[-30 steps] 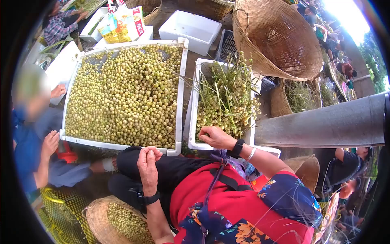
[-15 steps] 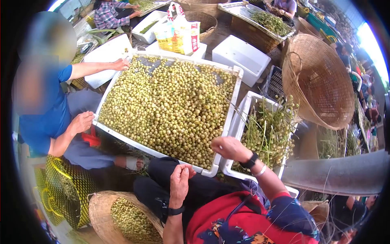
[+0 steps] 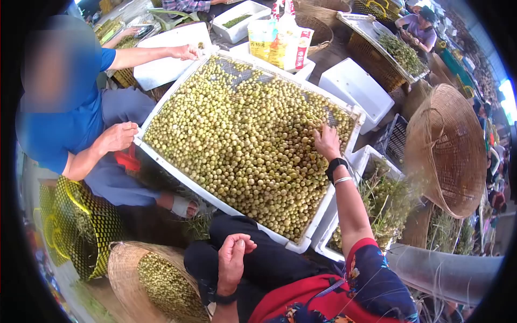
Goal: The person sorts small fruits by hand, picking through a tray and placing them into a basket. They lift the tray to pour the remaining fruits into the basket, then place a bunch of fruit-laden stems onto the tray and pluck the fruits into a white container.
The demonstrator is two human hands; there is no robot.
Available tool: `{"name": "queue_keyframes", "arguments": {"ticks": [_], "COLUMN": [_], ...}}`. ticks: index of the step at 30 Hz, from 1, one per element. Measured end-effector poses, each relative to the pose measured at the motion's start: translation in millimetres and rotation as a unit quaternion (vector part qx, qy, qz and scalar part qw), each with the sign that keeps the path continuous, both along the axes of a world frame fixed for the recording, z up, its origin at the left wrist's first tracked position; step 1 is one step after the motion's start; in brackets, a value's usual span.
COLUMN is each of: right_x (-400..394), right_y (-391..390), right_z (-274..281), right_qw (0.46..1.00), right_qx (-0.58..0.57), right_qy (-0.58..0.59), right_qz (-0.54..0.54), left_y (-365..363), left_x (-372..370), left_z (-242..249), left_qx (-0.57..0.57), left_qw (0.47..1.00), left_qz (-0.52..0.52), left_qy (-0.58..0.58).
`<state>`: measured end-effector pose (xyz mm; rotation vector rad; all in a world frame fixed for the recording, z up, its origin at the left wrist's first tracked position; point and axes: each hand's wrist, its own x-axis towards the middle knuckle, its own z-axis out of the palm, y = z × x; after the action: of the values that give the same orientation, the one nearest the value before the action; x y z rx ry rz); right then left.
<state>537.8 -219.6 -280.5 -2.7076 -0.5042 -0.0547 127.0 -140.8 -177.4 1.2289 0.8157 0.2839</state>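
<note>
A large white-rimmed tray (image 3: 215, 207) holds a layer of small round yellow-green fruits (image 3: 237, 145) over a dark mesh bottom. My right hand (image 3: 327, 144) reaches over the tray's right side, fingertips down among the fruits and slightly apart. No fruit shows clearly in its grasp. Above my lap, near the tray's front edge, my left hand (image 3: 232, 264) is closed, thumb up and fingers curled. Whatever its palm holds, if anything, is hidden. A co-worker's two hands (image 3: 117, 137) are at the tray's left side, one by the far corner and one by the near corner.
Right of the tray stands a white foam box (image 3: 328, 245) of fruit on stems. A wicker basket (image 3: 124, 274) of fruits is at lower left beside a yellow-black mesh basket (image 3: 102, 215). Beyond are a white box (image 3: 358, 89), a large wicker basket (image 3: 452, 151) and a rice bag (image 3: 280, 43).
My right hand has moved from above the tray's right rim inward and down onto the fruits. The view has shifted, so the tray sits further right. My left hand stays curled.
</note>
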Motion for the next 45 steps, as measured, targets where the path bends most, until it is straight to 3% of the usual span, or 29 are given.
{"name": "queue_keyframes", "arguments": {"ticks": [2, 5, 7, 15, 17, 21, 24, 25, 28, 31, 33, 36, 37, 43, 45], "right_x": [2, -11, -8, 10, 15, 26, 23, 20, 8, 11, 12, 9, 7, -28, -40], "right_y": [10, 51, 84, 134, 130, 117, 110, 111, 116, 125, 124, 116, 112, 93, 91], "right_z": [-4, 13, 2, -25, -27, -24, -10, -10, -16, -30, -31, -14, -7, 11, 15], "right_qw": [0.998, 0.972, 0.96, 0.966, 0.962, 0.957, 0.94, 0.94, 0.958, 0.97, 0.959, 0.912, 0.807, 0.752, 0.832], "right_qx": [-0.042, 0.112, 0.171, 0.076, 0.084, 0.206, 0.244, 0.245, 0.092, 0.072, 0.145, 0.291, 0.401, 0.448, 0.405], "right_qy": [0.023, -0.132, -0.046, -0.068, -0.074, 0.006, 0.117, 0.115, 0.002, -0.019, -0.016, 0.198, 0.366, 0.442, 0.324], "right_qz": [0.034, 0.16, 0.219, 0.237, 0.249, 0.203, 0.207, 0.206, 0.27, 0.231, 0.244, 0.211, 0.233, 0.195, 0.199], "left_y": [6, 10, 14, 23, 24, 24, 22, 22, 22, 21, 22, 22, 22, 22, 21], "left_x": [6, 15, 23, 22, 23, 26, 25, 25, 25, 23, 24, 24, 25, 22, 20], "left_z": [-6, -8, -8, -23, -23, -25, -27, -27, -31, -33, -32, -30, -30, -34, -34], "left_qx": [-0.035, -0.077, -0.082, -0.103, -0.103, -0.088, -0.072, -0.071, -0.069, -0.067, -0.063, -0.057, -0.057, -0.019, -0.031], "left_qw": [0.999, 0.997, 0.996, 0.993, 0.993, 0.995, 0.997, 0.997, 0.997, 0.997, 0.997, 0.997, 0.997, 0.999, 0.998], "left_qz": [0.005, 0.002, -0.002, 0.04, 0.042, 0.027, 0.02, 0.018, 0.017, 0.023, 0.016, 0.017, 0.019, -0.004, 0.005], "left_qy": [-0.016, -0.026, -0.026, -0.038, -0.033, -0.03, -0.028, -0.03, -0.03, -0.04, -0.042, -0.041, -0.044, -0.045, -0.053]}}
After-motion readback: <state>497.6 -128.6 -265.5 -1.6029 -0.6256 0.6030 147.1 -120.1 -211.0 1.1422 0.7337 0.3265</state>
